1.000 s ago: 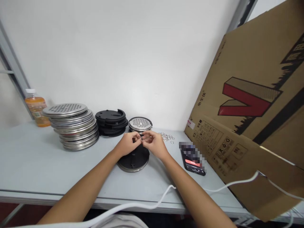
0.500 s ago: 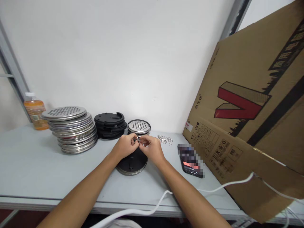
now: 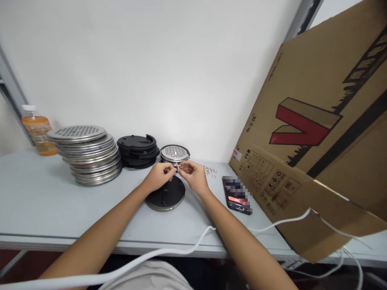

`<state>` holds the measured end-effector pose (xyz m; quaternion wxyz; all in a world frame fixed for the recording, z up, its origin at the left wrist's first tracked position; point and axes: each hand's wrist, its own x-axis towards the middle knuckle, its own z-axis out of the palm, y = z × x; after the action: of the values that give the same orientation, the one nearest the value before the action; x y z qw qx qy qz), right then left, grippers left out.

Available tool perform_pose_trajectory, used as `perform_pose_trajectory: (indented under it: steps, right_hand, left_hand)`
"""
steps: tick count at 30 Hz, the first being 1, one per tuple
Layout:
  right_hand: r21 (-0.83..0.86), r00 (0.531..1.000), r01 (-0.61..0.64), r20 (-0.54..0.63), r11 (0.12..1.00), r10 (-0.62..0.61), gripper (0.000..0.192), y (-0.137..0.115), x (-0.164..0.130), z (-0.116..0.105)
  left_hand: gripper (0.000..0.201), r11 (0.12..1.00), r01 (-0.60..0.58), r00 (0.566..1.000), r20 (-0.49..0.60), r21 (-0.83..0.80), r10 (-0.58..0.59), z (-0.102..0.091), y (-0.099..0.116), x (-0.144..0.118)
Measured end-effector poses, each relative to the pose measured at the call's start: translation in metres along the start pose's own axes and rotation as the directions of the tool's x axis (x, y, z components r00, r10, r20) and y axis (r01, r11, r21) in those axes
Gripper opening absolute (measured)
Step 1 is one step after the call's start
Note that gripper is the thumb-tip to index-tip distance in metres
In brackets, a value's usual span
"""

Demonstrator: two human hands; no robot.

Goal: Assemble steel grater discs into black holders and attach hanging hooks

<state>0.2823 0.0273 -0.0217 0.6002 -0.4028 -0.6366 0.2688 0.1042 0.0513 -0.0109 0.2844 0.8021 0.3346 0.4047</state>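
Note:
My left hand and my right hand meet fingertip to fingertip, both pinched on a small shiny metal piece too small to make out fully. Below them lies a round black disc with a metal rim, partly covered by my fingers. Right behind my hands stands a short stack of discs topped by a perforated metal plate. Several small metal clips are scattered on the table just beyond my right hand.
On the left rises a tall stack of metal discs, with an orange bottle behind it. Black round parts are piled beside it. To the right are a phone and a large cardboard box. A white cable crosses the table's front edge.
My view has tilted slightly, so the table items sit higher in the picture. Both hands stay pinched together over the black disc, their fingers shifting slightly around the small metal piece.

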Motion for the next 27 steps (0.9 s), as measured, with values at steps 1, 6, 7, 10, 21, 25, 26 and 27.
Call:
perform_pose_trajectory:
  steps: [1,6,7,10,21,25,26,27]
  right_hand:
    - [-0.001,1.0,0.0,0.013,1.0,0.0,0.023,0.001,0.0,0.0]
    - [0.047,1.0,-0.02,0.023,0.999,0.019,0.028,0.0,-0.001,0.0]
    - [0.058,1.0,-0.025,0.018,0.998,0.024,0.029,-0.001,-0.001,-0.001]
    - [0.088,0.999,-0.03,0.016,0.996,0.028,0.03,-0.006,-0.001,-0.002]
    - [0.215,0.995,-0.098,0.056,0.972,0.088,0.035,-0.008,0.001,-0.004]
    - [0.219,0.995,-0.081,0.081,0.972,0.065,0.03,-0.009,0.0,-0.003]
    - [0.217,0.995,-0.079,0.085,0.973,0.061,0.029,-0.01,-0.001,-0.003]
    - [0.218,0.994,-0.077,0.09,0.973,0.059,0.029,-0.009,0.0,-0.003]
  left_hand:
    - [0.026,1.0,-0.007,1.0,-0.002,0.004,0.007,0.0,0.0,0.0]
    - [0.022,0.998,-0.024,0.989,-0.144,0.057,0.032,-0.003,0.0,0.0]
    - [0.02,0.998,-0.017,0.99,-0.141,0.062,0.026,-0.003,0.0,0.0]
    - [0.022,0.999,0.012,1.0,-0.021,0.05,-0.011,-0.004,0.001,0.0]
    - [0.035,0.991,-0.023,1.0,0.007,-0.128,0.024,-0.001,-0.001,0.002]
    - [0.042,0.982,-0.053,0.999,-0.006,-0.182,0.053,-0.001,-0.003,0.004]
    - [0.046,0.979,-0.069,0.998,-0.013,-0.193,0.068,-0.001,-0.003,0.005]
    - [0.048,0.975,-0.082,0.997,-0.007,-0.208,0.083,-0.001,-0.004,0.005]
